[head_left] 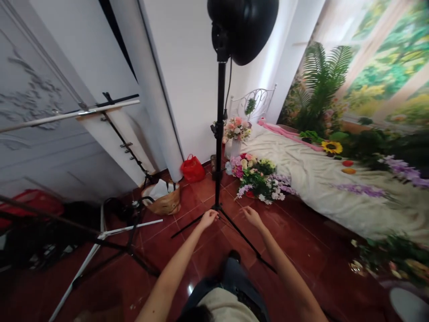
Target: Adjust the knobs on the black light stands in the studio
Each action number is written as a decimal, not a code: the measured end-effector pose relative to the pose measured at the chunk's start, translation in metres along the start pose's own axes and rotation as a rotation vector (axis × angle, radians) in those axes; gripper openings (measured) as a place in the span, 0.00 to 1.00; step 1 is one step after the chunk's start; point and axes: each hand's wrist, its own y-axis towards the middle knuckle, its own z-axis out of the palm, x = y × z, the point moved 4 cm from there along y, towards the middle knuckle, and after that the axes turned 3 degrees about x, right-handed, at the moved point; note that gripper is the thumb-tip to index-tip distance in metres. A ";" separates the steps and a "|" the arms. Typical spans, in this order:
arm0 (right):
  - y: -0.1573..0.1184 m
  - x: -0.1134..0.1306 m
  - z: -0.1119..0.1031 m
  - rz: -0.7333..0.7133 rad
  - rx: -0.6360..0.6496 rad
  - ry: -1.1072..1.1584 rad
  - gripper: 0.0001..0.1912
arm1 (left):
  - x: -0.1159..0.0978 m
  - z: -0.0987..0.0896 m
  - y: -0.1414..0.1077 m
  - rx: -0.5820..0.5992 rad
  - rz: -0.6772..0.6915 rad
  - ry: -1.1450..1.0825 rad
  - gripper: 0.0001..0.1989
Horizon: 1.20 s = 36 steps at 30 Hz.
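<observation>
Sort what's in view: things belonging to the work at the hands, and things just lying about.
Belonging, judging by where the hands are:
black tubular light stand, its lower end nearest the left hand and right hand
black domed lamp head, mounted on top

Lying about, apparently:
bright red bag
tan woven basket
pink, white and purple flowers
yellow sunflower

Smooth lamp head (246, 27), metal-looking light stand (220, 98), glossy floor tiles (197, 197), creased cloth bedcover (278, 147)
</observation>
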 end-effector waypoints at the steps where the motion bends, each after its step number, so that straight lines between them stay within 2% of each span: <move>1: 0.014 0.011 0.006 -0.019 0.037 -0.005 0.12 | -0.014 -0.003 0.007 -0.011 0.044 -0.020 0.12; 6: 0.087 0.059 0.020 -0.062 0.121 0.062 0.12 | -0.080 -0.018 0.045 -0.087 0.288 -0.004 0.11; 10: 0.151 0.087 0.021 0.100 0.121 0.228 0.10 | -0.137 -0.030 0.086 -0.224 0.477 -0.023 0.16; 13: 0.193 0.104 0.021 0.153 0.118 0.299 0.11 | -0.178 -0.029 0.121 -0.277 0.587 -0.040 0.23; 16: 0.223 0.114 0.024 0.168 0.155 0.421 0.13 | -0.204 -0.020 0.159 -0.289 0.608 -0.005 0.22; 20: 0.246 0.113 0.028 0.220 0.152 0.513 0.12 | -0.207 -0.007 0.197 -0.339 0.547 -0.031 0.13; 23: 0.255 0.106 0.028 0.245 0.134 0.539 0.11 | -0.201 -0.003 0.210 -0.395 0.510 -0.078 0.14; 28: 0.264 0.101 0.027 0.146 0.177 0.584 0.10 | -0.193 0.000 0.220 -0.467 0.421 -0.088 0.19; 31: 0.265 0.098 0.030 0.062 0.135 0.615 0.12 | -0.191 0.000 0.223 -0.509 0.429 -0.103 0.19; 34: 0.262 0.093 0.037 -0.014 0.115 0.638 0.17 | -0.189 0.001 0.225 -0.503 0.415 -0.109 0.19; 36: 0.260 0.090 0.039 -0.012 0.161 0.628 0.18 | -0.188 0.000 0.225 -0.490 0.400 -0.100 0.18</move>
